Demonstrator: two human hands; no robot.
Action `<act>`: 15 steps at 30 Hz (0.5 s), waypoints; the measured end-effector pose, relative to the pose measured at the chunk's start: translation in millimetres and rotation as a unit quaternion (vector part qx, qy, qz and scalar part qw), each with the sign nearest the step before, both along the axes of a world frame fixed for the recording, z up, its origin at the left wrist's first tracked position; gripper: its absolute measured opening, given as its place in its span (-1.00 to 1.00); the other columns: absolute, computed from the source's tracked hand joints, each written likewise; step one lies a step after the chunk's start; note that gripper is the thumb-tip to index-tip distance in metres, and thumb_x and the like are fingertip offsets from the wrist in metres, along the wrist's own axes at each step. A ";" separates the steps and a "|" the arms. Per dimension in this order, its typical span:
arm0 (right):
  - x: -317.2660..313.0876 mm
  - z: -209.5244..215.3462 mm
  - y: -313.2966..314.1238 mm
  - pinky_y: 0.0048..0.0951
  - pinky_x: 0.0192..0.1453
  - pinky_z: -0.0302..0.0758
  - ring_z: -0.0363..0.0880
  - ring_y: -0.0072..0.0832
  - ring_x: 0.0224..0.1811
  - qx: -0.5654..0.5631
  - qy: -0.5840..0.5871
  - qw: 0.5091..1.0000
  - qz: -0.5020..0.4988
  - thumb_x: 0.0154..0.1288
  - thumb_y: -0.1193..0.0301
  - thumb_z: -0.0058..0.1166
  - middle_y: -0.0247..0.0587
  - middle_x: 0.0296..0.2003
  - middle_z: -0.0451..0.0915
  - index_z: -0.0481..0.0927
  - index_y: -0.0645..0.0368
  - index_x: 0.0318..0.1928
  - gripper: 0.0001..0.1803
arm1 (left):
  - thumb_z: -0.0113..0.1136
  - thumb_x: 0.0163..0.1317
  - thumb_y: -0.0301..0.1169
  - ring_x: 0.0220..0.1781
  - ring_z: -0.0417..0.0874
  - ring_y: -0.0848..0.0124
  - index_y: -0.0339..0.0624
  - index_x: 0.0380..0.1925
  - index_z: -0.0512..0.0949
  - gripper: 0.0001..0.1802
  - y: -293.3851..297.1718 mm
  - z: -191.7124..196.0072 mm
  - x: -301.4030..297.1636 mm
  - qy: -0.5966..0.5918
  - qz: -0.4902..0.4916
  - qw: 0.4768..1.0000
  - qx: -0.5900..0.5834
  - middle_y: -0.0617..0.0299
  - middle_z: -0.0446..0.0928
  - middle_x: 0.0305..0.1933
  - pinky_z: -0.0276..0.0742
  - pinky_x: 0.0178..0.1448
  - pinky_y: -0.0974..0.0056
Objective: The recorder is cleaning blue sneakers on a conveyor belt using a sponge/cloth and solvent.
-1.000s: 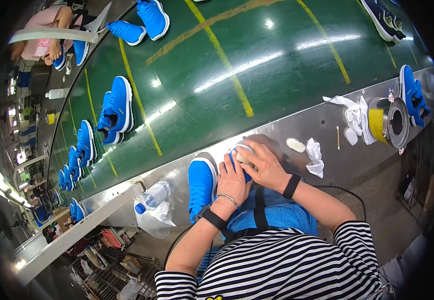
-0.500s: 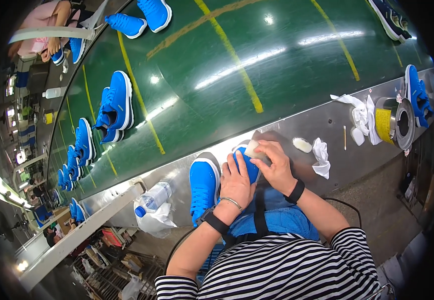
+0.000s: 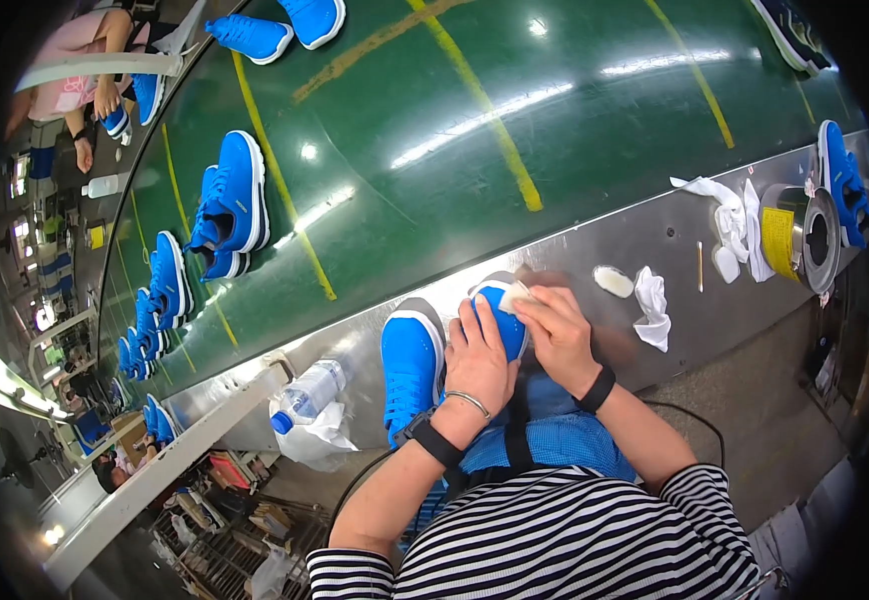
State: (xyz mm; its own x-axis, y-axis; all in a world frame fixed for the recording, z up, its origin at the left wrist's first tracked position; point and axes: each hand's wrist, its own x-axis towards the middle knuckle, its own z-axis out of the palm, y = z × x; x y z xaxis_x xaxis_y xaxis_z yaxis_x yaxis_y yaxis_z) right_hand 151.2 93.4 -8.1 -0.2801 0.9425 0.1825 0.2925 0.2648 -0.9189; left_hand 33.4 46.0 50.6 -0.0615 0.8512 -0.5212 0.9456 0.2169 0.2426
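My left hand (image 3: 481, 367) lies over the top of a blue sneaker (image 3: 499, 296), its fingers pressed on the upper and holding it steady on the metal ledge. In my right hand (image 3: 561, 338) a small off-white pad (image 3: 516, 298) is pinched between thumb and fingers, against the toe of that same sneaker. The sneaker's heel end is hidden under my hands. Just left of it, a second blue sneaker (image 3: 410, 358) with a white sole stands toe away from me, touched by no fingers.
Beyond the metal ledge (image 3: 645, 235) runs a green belt (image 3: 355, 150) carrying blue sneakers (image 3: 237, 195). A water bottle (image 3: 312, 392) lies left. Rightward are another white pad (image 3: 613, 281), crumpled tissue (image 3: 652, 308), a swab (image 3: 700, 266) and a metal can (image 3: 815, 240). A co-worker's hand (image 3: 107, 102) shows far left.
My right hand has turned and shifted slightly, with the pad tilted differently at the toe. The co-worker's second hand has come into view. The whole view has shifted slightly.
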 end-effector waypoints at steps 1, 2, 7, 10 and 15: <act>-0.7 -2.6 0.7 -0.32 -0.14 0.46 0.46 -0.16 -0.21 0.001 0.001 1.000 -0.002 -0.08 0.62 0.14 -0.05 -0.26 0.52 0.61 0.25 -0.32 -0.79 | 0.28 -0.10 -0.31 0.18 0.16 -0.24 -0.61 0.18 -0.12 0.00 0.4 -0.1 1.2 0.001 -0.001 1.000 -0.004 -0.42 -0.01 0.20 0.23 0.22 0.01; -3.9 -4.4 2.7 -0.32 -0.14 0.46 0.46 -0.15 -0.21 0.012 0.006 1.000 -0.002 -0.07 0.63 0.14 -0.05 -0.26 0.52 0.60 0.26 -0.32 -0.80 | 0.28 -0.10 -0.31 0.18 0.16 -0.24 -0.61 0.18 -0.12 0.00 0.9 -1.3 2.1 0.001 -0.002 1.000 -0.004 -0.42 -0.01 0.20 0.23 0.22 0.01; -25.2 0.6 27.2 -0.31 -0.12 0.45 0.47 -0.14 -0.18 0.054 -0.006 0.998 0.036 -0.07 0.64 0.14 -0.03 -0.24 0.53 0.60 0.27 -0.32 -0.79 | 0.28 -0.10 -0.30 0.18 0.16 -0.24 -0.62 0.19 -0.15 0.02 4.8 -2.8 3.3 0.021 0.027 0.999 0.008 -0.44 -0.02 0.20 0.20 0.24 0.03; -8.6 -2.6 13.7 -0.30 -0.10 0.44 0.45 -0.15 -0.17 0.045 -0.002 0.998 0.052 -0.04 0.61 0.12 -0.04 -0.23 0.52 0.59 0.29 -0.32 -0.82 | 0.28 -0.09 -0.29 0.19 0.16 -0.25 -0.63 0.18 -0.16 0.03 0.1 -3.8 2.7 0.022 0.019 1.000 0.009 -0.45 -0.02 0.20 0.16 0.27 0.04; -8.9 -4.6 13.1 -0.29 -0.06 0.42 0.43 -0.16 -0.16 0.055 0.017 0.998 0.041 -0.07 0.63 0.03 -0.10 -0.24 0.51 0.58 0.27 -0.34 -0.80 | 0.30 -0.11 -0.28 0.22 0.13 -0.26 -0.64 0.18 -0.15 0.04 2.3 -6.4 6.2 0.008 0.005 1.000 0.004 -0.48 -0.02 0.20 0.11 0.30 0.04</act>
